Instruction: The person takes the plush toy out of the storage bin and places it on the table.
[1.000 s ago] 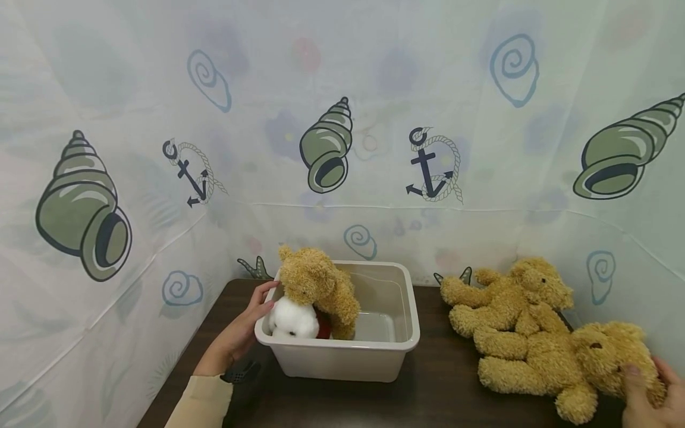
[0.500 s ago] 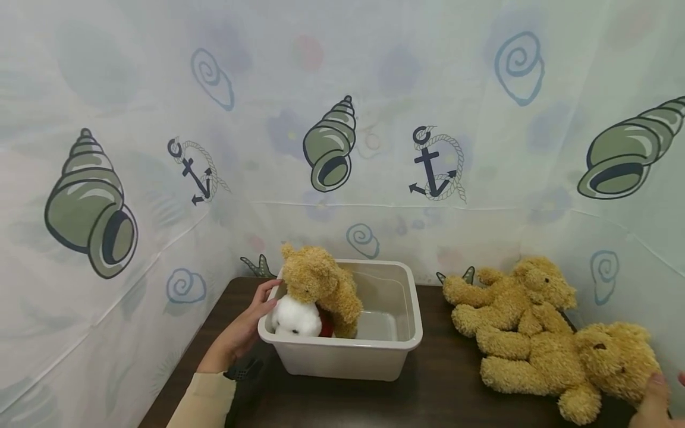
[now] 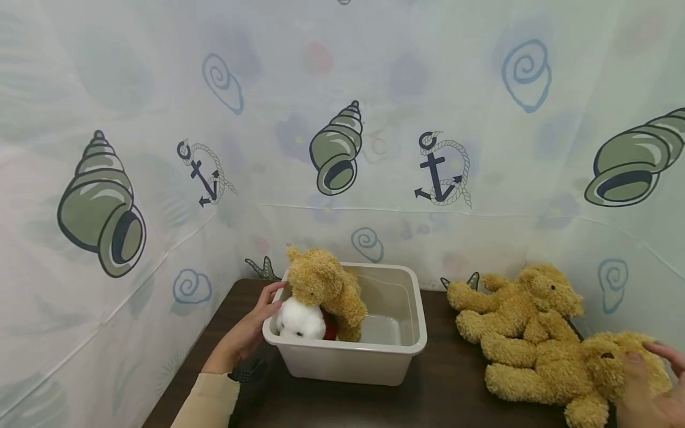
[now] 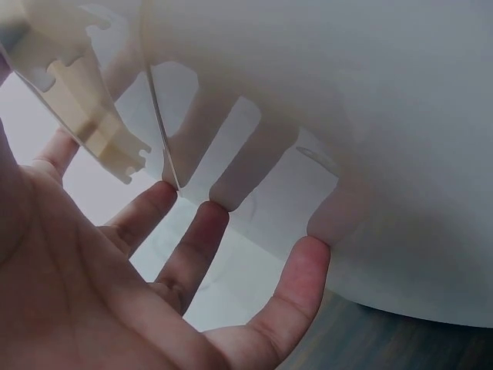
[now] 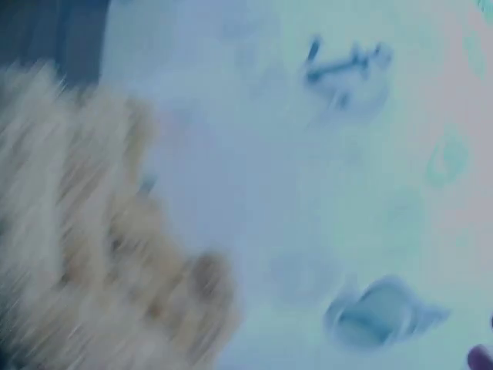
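My left hand (image 3: 246, 333) rests at the left side of a cream plastic tub (image 3: 348, 364). In the left wrist view, its fingertips (image 4: 306, 254) press the tub's smooth outer wall, which mirrors them. Inside the tub, a golden teddy bear (image 3: 326, 279) leans over a white plush toy (image 3: 301, 320) with some red showing beside it. My right hand (image 3: 650, 389), blurred, is at the head of the nearer teddy bear (image 3: 562, 368), thumb and fingers spread apart and overlapping the head. Blurred golden fur (image 5: 85, 231) fills the left of the right wrist view.
Behind the nearer bear lies another golden teddy bear (image 3: 508, 303), the two overlapping. Everything stands on a dark brown table (image 3: 439, 392). A pale curtain (image 3: 385, 166) printed with shells and anchors encloses the table at the back and both sides.
My right hand drew back from the nearer bear's head, then came in over it again. The left hand stays at the tub. The whole head view has shifted slightly right and down.
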`<state>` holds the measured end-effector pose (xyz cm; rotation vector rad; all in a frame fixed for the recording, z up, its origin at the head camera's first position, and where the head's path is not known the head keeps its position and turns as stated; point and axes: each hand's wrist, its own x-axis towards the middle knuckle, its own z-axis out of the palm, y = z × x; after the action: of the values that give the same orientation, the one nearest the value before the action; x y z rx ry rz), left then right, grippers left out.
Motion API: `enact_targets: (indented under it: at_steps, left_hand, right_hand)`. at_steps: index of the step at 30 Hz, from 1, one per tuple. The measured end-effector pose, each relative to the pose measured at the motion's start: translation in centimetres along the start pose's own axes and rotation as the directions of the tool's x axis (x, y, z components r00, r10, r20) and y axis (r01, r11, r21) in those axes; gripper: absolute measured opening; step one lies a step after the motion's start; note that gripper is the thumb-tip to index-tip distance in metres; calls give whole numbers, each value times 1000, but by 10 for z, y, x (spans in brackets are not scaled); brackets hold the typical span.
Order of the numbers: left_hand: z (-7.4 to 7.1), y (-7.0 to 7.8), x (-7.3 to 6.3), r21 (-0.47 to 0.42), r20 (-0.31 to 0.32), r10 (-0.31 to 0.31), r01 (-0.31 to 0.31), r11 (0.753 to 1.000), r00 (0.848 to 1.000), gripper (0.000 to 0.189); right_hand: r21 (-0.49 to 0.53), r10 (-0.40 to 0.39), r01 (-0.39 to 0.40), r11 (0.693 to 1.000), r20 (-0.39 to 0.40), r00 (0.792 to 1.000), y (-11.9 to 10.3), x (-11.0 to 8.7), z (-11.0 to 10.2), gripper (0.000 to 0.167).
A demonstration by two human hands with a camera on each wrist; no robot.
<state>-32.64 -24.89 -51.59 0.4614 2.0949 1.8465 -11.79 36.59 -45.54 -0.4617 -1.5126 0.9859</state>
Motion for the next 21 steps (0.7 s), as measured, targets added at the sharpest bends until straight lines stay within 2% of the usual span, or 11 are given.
enact_targets:
  at_steps: [2, 4, 6, 9, 11, 14, 18, 21]
  left_hand:
    - [0, 0, 0, -1, -2, -1, 1, 1000, 1000, 56]
    - [0, 0, 0, -5, 1, -6, 6, 1000, 1000, 57]
    - [0, -1, 0, -9, 0, -14, 14, 1000, 1000, 59]
    - [1, -2, 1, -11, -1, -23, 23, 1000, 1000, 60]
    - [2, -3, 2, -7, -5, -27, 27, 1000, 1000, 60]
    - [3, -4, 2, -5, -12, -26, 26, 1000, 1000, 60]
    - [2, -4, 2, 0, -27, -21, 21, 1000, 999, 59]
    - [1, -3, 2, 0, -39, -23, 23, 1000, 999, 57]
  right_hand:
    - [-47, 10, -4, 999, 115, 993, -27, -2, 4, 20]
    - [-45, 10, 0, 999, 216, 976, -46, -2, 11, 25]
    - [-4, -11, 12, 1000, 288, 958, -59, -1, 17, 30]
    - [17, 10, -18, 1000, 381, 925, -76, 4, 28, 33]
    - [3, 27, -32, 999, 468, 883, -85, 8, 34, 36]
    - [-10, 7, -2, 1000, 598, 801, -98, 17, 46, 40]
    - [85, -143, 117, 990, 696, 704, -121, 21, 72, 41]
    - [182, -241, 158, 970, 729, 640, -143, 17, 94, 41]
